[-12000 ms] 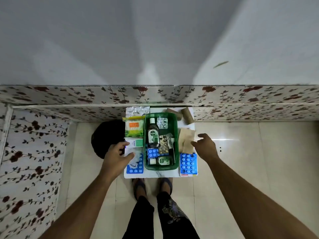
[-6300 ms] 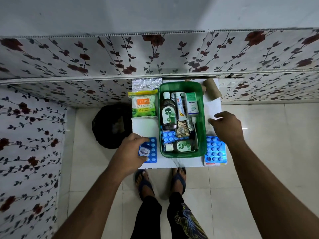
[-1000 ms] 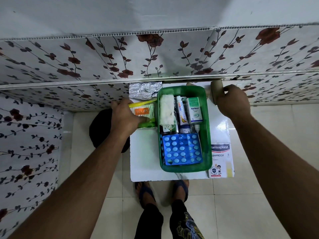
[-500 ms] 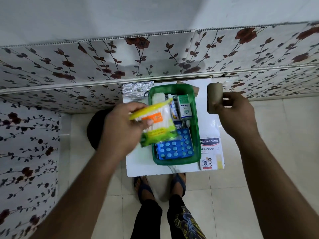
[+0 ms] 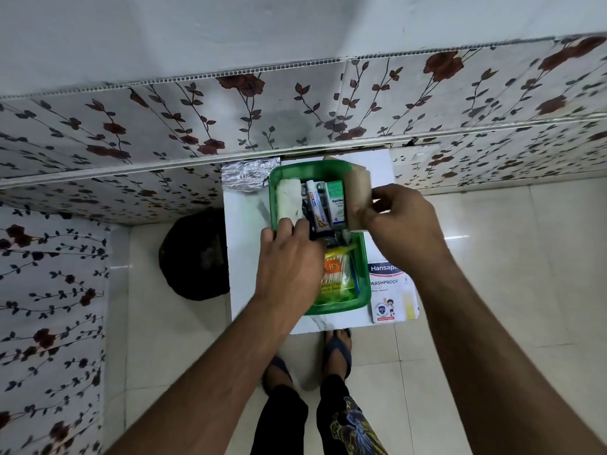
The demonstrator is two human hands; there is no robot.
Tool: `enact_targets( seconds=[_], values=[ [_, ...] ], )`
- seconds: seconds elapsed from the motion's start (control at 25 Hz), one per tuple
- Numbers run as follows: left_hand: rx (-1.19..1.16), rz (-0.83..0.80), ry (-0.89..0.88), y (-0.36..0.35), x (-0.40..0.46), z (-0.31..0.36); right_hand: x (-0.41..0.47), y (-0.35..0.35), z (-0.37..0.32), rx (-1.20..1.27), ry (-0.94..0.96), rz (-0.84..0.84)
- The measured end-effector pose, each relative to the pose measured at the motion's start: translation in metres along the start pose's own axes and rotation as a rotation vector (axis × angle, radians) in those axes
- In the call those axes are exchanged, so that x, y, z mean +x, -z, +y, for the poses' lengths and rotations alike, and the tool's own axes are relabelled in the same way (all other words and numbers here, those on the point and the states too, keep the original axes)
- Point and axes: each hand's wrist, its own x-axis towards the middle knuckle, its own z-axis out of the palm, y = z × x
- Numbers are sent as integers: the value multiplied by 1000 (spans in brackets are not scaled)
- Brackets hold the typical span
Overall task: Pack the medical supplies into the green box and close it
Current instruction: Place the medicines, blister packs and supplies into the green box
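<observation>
Roll (image 5: 356,200) in right fingers (image 5: 368,213)

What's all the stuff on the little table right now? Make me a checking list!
Surface: small white table, mostly covered.
Job's things: green box open, holding a cotton swab pack, a tube and a small carton; Hansaplast box and foil strip outside.
Clutter: nothing seen.
Grippers: left hand inside the box; right hand holds a brown roll.
Cables: nothing seen.
Surroundings: floral wall panels, black bag on tiled floor.
</observation>
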Motion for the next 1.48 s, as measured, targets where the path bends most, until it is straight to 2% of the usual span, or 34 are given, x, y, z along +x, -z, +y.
enact_targets(
  seconds=[0.12,0.32,0.44,0.56,0.68,0.72,0.88,0.96,1.2,1.48],
  values=[
    [-91,-45,-21,9,2,-15,11,-29,-17,-109,54,-24],
    [-419,161,102,33,0,-71,25,-64,-34,-328,166,-70],
    [-565,156,199,25,9,-98,21,-69,-39,-416,205,-98],
    [-765,168,348,7,32,-119,24,-43,-39,-390,207,83],
    [-771,255,453,-15,66,-144,56,-7,-29,-300,176,305],
    [-736,268,480,-22,77,-149,73,-1,-22,-284,152,293],
    [-652,293,598,-37,100,-151,126,-10,2,-373,103,13],
    [-650,288,617,-42,105,-149,139,-17,5,-356,94,-64],
    [-629,319,656,-54,109,-150,151,-26,5,-462,214,-166],
    [-719,341,600,-50,104,-158,149,-33,12,-493,212,-208]
  ],
)
